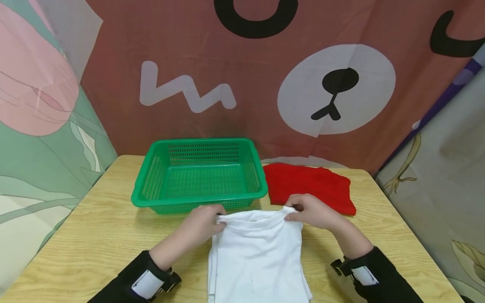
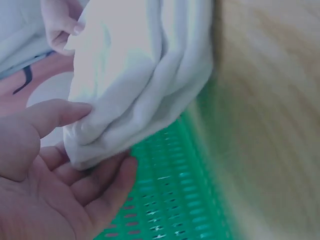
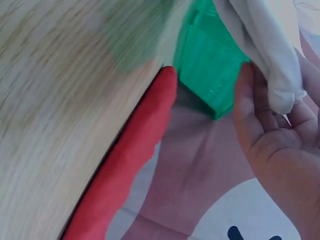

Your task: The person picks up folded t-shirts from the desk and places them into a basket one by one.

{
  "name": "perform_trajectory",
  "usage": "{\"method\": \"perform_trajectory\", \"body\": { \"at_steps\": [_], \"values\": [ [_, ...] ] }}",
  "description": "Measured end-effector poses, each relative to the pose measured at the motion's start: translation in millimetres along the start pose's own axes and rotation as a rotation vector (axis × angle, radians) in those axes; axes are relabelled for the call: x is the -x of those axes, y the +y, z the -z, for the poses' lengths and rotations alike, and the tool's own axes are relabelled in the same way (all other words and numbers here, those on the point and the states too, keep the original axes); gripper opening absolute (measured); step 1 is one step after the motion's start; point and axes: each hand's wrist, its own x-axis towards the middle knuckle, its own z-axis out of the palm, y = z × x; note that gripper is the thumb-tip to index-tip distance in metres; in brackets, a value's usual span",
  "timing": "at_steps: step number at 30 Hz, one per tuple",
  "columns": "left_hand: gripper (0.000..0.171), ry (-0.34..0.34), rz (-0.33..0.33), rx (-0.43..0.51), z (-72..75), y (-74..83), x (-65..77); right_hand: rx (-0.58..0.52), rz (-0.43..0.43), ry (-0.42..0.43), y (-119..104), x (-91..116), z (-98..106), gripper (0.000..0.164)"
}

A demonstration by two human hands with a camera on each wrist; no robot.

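A folded white cloth garment (image 1: 259, 256) lies at the front middle of the table, its far edge lifted between both hands. My left hand (image 1: 204, 221) pinches the far left corner; in the left wrist view the thumb (image 2: 75, 114) presses on top of the layered white fabric (image 2: 125, 75) with the fingers beneath. At the far right corner, my right hand (image 1: 312, 211) pinches the same edge. The right wrist view has the white fabric (image 3: 280, 75) between the thumb side and fingers of that hand (image 3: 280, 145). Several fabric layers show along the left side.
A green plastic basket (image 1: 201, 201) with perforated walls stands behind the cloth, nothing inside it. To its right lies a folded red cloth (image 1: 318, 185), close behind my right hand. The wooden table (image 1: 94, 235) ends at a hanging printed curtain (image 1: 257, 84).
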Motion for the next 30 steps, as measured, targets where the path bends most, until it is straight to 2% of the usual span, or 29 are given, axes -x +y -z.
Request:
{"method": "perform_trajectory", "body": {
  "at_steps": [6,12,23,30],
  "values": [
    [0.012,0.002,-0.002,0.046,20.6,5.7,8.3,-0.084,-0.053,0.031,-12.6,10.0,6.1,0.020],
    [0.010,0.044,-0.041,0.032,39.9,13.8,18.9,-0.146,-0.082,0.078,-27.2,15.2,11.0,0.023],
    [0.012,0.180,-0.081,-0.036,76.2,21.8,32.6,-0.267,-0.104,0.291,-56.7,19.4,12.0,0.027],
    [0.013,0.255,-0.112,-0.051,95.7,23.1,34.8,-0.263,-0.067,0.333,-73.8,15.2,16.8,0.025]
  ]
}}
